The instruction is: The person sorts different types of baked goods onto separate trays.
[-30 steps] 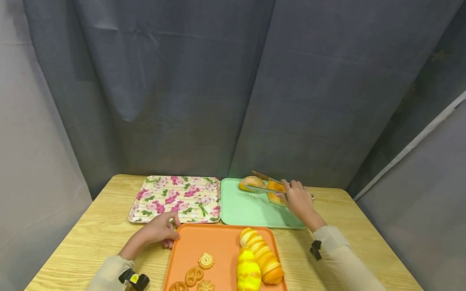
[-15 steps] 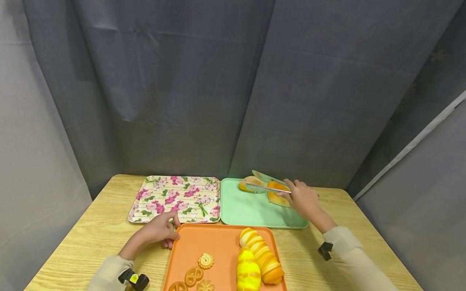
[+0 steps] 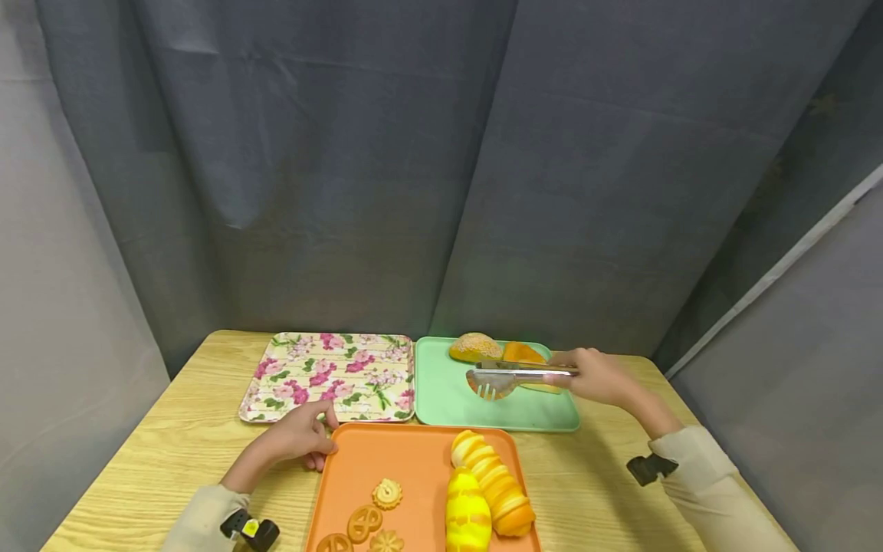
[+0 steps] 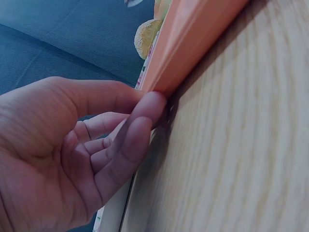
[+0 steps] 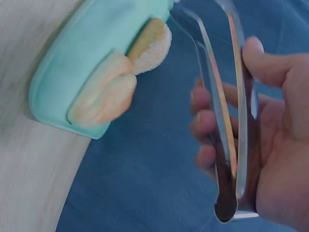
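My right hand (image 3: 599,376) grips metal tongs (image 3: 495,381), which hang above the green tray (image 3: 455,406) with nothing between their tips. On that tray lie a sesame-topped bun (image 3: 476,347) and an orange-brown bread (image 3: 522,353), partly covered by the tongs in the head view. In the right wrist view, thumb and fingers (image 5: 205,123) are wrapped about the tong arms. With thumb and forefinger, my left hand (image 4: 77,145) pinches the far left corner of the orange tray (image 3: 414,452).
A flowered tray (image 3: 324,379) stands left of the green one. On the orange tray are two long breads, a yellow one (image 3: 467,514) and a ridged one (image 3: 495,487), plus several cookies (image 3: 387,494). Grey curtains (image 3: 345,192) rise behind the wooden table (image 3: 593,491).
My right hand has turned and drawn right with the tongs, whose tips have left the sesame bun and come nearer each other. My left hand stays at the orange tray's corner.
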Demonstrator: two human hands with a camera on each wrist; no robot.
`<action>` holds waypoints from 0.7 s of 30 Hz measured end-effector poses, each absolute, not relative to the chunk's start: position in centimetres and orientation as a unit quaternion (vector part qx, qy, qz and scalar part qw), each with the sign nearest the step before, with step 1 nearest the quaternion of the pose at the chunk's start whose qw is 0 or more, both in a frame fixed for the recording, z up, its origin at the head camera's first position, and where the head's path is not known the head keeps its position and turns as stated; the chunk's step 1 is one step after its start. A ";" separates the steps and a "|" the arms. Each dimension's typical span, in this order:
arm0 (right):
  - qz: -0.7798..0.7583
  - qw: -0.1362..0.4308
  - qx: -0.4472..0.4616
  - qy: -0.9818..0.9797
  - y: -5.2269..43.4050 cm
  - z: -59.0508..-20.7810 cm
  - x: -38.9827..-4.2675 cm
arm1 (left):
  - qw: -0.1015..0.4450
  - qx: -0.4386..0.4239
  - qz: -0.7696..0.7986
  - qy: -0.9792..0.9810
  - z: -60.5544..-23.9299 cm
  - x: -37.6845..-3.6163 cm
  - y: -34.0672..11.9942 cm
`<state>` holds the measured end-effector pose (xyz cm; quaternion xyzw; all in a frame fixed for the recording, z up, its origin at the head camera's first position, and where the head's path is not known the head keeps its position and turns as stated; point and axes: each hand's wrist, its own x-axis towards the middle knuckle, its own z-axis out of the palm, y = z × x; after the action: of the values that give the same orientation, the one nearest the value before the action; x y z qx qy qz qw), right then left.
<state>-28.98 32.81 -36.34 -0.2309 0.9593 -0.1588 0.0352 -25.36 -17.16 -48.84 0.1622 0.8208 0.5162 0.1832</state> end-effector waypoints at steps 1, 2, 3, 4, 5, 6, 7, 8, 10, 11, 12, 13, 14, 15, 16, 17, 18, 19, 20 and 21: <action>-0.171 0.053 -0.239 0.954 33.0 -36.0 -28.8 | 0.184 0.162 0.516 0.821 -48.8 -25.4 -17.2; -0.182 0.072 -0.245 0.950 33.1 -35.8 -28.7 | 0.184 0.162 0.516 0.821 -48.8 -25.4 -17.2; -0.188 0.085 -0.254 0.945 33.3 -35.6 -28.6 | 0.183 0.163 0.515 0.821 -48.8 -25.4 -17.2; -0.194 0.100 -0.262 0.940 33.4 -35.5 -28.5 | 0.181 0.165 0.515 0.821 -48.9 -25.3 -17.2; -0.197 0.115 -0.268 0.936 33.6 -35.5 -28.4 | 0.179 0.167 0.515 0.822 -48.9 -25.3 -17.2; -0.199 0.128 -0.273 0.933 33.7 -35.4 -28.3 | 0.177 0.168 0.515 0.822 -48.9 -25.3 -17.2; -0.202 0.142 -0.279 0.928 33.9 -35.5 -28.2 | 0.176 0.169 0.516 0.821 -48.9 -25.3 -17.2; -0.204 0.153 -0.284 0.924 34.0 -35.6 -28.2 | 0.174 0.170 0.517 0.821 -48.9 -25.3 -17.2; -0.210 0.169 -0.291 0.918 34.2 -35.8 -28.1 | 0.173 0.170 0.517 0.821 -48.9 -25.3 -17.2; -0.214 0.175 -0.294 0.915 34.3 -35.9 -28.1 | 0.173 0.170 0.517 0.821 -49.0 -25.3 -17.2; -0.217 0.178 -0.299 0.912 34.4 -36.1 -28.1 | 0.173 0.170 0.517 0.821 -49.0 -25.3 -17.2; -0.222 0.180 -0.304 0.909 34.5 -36.3 -28.1 | 0.174 0.170 0.518 0.820 -49.0 -25.3 -17.2; -0.228 0.184 -0.308 0.905 34.6 -36.5 -28.1 | 0.174 0.169 0.518 0.820 -49.0 -25.3 -17.1; -0.232 0.186 -0.311 0.903 34.7 -36.7 -28.0 | 0.174 0.169 0.518 0.820 -49.0 -25.3 -17.1; -0.236 0.188 -0.315 0.900 34.7 -36.9 -28.0 | 0.174 0.168 0.518 0.820 -49.0 -25.3 -17.1; -0.238 0.191 -0.317 0.898 34.7 -37.1 -27.9 | 0.174 0.168 0.518 0.820 -49.0 -25.3 -17.1; -0.240 0.193 -0.317 0.897 34.6 -37.2 -27.9 | 0.173 0.167 0.518 0.821 -49.0 -25.3 -17.1; -0.242 0.197 -0.317 0.896 34.6 -37.3 -27.7 | 0.173 0.166 0.517 0.822 -49.0 -25.3 -17.1; -0.242 0.199 -0.316 0.896 34.5 -37.4 -27.6 | 0.172 0.165 0.516 0.822 -49.0 -25.3 -17.1; -0.241 0.201 -0.316 0.895 34.4 -37.5 -27.5 | 0.172 0.164 0.516 0.823 -49.0 -25.3 -17.1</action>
<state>-27.46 34.43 -37.51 -0.3161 0.8952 -0.2410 0.2014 -25.27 -17.11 -49.03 0.1643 0.8229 0.5160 0.1720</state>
